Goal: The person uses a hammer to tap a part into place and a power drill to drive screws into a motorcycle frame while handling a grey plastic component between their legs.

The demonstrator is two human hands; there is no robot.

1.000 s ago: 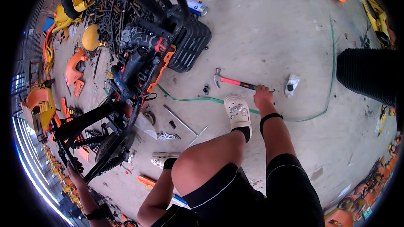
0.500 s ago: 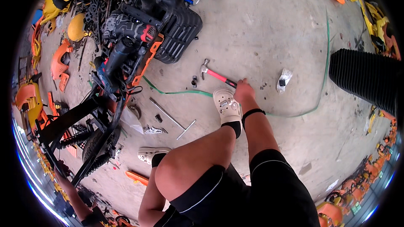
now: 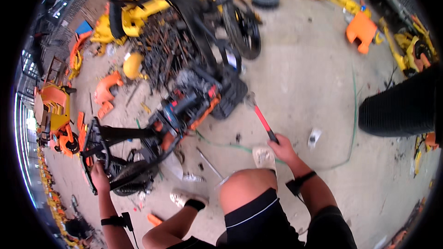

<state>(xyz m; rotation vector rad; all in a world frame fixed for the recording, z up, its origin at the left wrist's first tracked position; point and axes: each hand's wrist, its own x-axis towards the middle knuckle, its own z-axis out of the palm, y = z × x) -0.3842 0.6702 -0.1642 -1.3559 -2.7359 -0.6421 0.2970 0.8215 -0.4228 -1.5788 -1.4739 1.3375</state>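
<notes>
Head view: the hammer (image 3: 263,117) slants over the floor (image 3: 300,74), its head near the black ribbed piece (image 3: 229,101). The right grip (image 3: 284,148) wraps the handle's dark end, good for control. The left grip (image 3: 99,178) is at the left end of the black frame (image 3: 123,133); how firmly it closes cannot be told. Bracing there seems steadiest.

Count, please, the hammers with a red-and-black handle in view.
1: the hammer is in the person's bare right hand. More may be hidden in the pile of dark, slender parts.
</notes>
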